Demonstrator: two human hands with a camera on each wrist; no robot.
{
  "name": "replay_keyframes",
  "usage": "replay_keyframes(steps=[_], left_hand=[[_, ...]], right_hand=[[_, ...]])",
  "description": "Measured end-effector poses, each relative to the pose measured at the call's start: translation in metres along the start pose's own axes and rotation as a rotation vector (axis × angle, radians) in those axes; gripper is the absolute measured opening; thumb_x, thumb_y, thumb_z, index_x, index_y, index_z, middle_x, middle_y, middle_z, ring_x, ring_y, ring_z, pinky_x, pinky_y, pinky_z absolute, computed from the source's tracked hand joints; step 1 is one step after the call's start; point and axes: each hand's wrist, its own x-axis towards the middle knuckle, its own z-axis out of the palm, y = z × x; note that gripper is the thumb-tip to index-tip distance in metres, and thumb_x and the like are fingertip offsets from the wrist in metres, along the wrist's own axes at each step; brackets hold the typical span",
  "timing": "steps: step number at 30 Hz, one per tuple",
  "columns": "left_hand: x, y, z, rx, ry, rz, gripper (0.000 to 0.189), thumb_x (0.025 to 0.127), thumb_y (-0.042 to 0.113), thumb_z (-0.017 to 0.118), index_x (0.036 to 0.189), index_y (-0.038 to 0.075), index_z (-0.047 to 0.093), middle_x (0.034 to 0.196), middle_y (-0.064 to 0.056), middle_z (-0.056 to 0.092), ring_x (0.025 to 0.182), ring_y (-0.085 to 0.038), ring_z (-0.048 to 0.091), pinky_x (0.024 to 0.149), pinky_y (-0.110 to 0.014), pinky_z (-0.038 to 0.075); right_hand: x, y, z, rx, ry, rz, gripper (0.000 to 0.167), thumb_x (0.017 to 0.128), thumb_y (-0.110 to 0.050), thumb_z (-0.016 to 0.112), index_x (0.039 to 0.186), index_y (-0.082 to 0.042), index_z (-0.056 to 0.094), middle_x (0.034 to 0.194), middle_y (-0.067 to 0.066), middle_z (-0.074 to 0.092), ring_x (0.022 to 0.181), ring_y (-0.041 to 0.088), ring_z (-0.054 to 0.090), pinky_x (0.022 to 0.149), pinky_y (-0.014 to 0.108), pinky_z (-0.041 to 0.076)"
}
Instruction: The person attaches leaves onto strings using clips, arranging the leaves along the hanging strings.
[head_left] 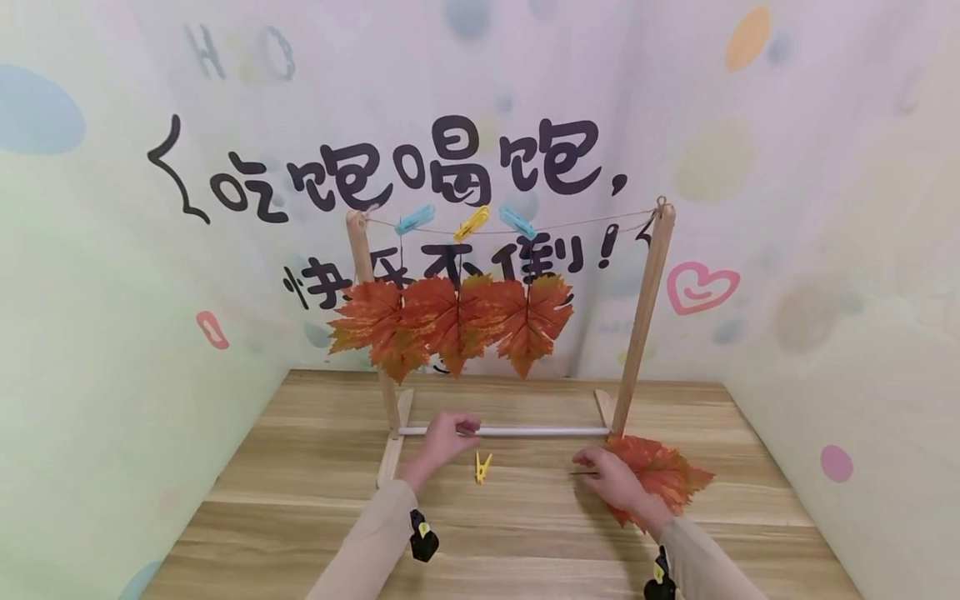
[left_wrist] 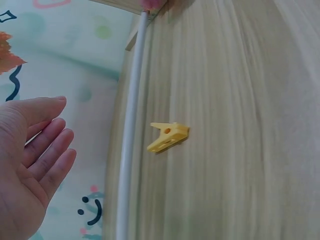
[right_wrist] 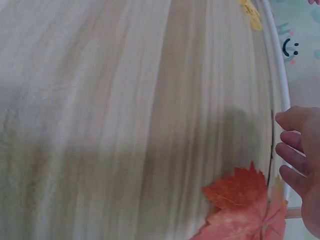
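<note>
My left hand (head_left: 448,439) hovers by the white rod (head_left: 543,432) with relaxed fingers and holds nothing. Just below it on the table lies a yellow clothespin (head_left: 482,468), its two legs spread toward the rod in the left wrist view. On the right, my right hand (head_left: 613,478) is over the stem side of a loose red-orange maple leaf (head_left: 667,477). Seen from the right wrist, the thumb and fingers are apart and loosely bent, beside the thin dark stem (right_wrist: 272,145). The leaf's blade lies under and beyond that hand.
A wooden frame with two posts (head_left: 643,321) stands behind the hands, joined low by the rod. Across its top runs a string (head_left: 592,222). Three similar leaves (head_left: 528,321) hang there from two blue clothespins (head_left: 517,222) and one yellow one (head_left: 472,224). A printed wall cloth rises behind.
</note>
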Motion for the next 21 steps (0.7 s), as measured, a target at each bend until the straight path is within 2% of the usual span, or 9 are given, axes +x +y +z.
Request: replay_keyframes(steps=[4,9,17,21], left_hand=[[-0.004,-0.003,0.005,-0.051,-0.003,-0.06,0.022,0.075,-0.002,0.068,0.097,-0.007,0.065,0.094,-0.022,0.065,0.082,-0.026,0.064,0.069,-0.026,0.053],[-0.007,-0.006,0.007,-0.059,0.019,-0.077,0.02,0.076,0.0,0.069,0.095,-0.006,0.066,0.092,-0.021,0.065,0.081,-0.027,0.064,0.068,-0.027,0.053],[-0.019,-0.016,0.011,-0.023,0.0,-0.099,0.022,0.076,0.002,0.07,0.094,-0.008,0.065,0.088,-0.018,0.066,0.079,-0.025,0.064,0.066,-0.026,0.053],[-0.023,-0.022,0.013,-0.021,0.008,-0.11,0.023,0.075,0.002,0.071,0.094,-0.009,0.065,0.087,-0.017,0.067,0.079,-0.025,0.064,0.066,-0.026,0.052]], right_hand=[[0.0,-0.002,0.005,-0.073,0.004,-0.022,0.019,0.071,0.005,0.068,0.089,-0.001,0.063,0.085,0.005,0.061,0.079,0.021,0.06,0.069,0.033,0.05],[0.001,-0.004,0.008,-0.152,0.035,-0.059,0.017,0.07,0.002,0.071,0.083,-0.005,0.063,0.081,0.001,0.058,0.074,0.015,0.057,0.065,0.031,0.049],[-0.004,0.003,0.017,-0.178,0.055,-0.066,0.015,0.072,0.003,0.07,0.077,-0.01,0.064,0.075,-0.002,0.061,0.071,0.011,0.057,0.062,0.027,0.049],[-0.005,0.0,0.017,-0.142,0.072,-0.066,0.014,0.073,0.002,0.069,0.077,-0.01,0.066,0.075,-0.002,0.063,0.07,0.01,0.059,0.062,0.027,0.05]])
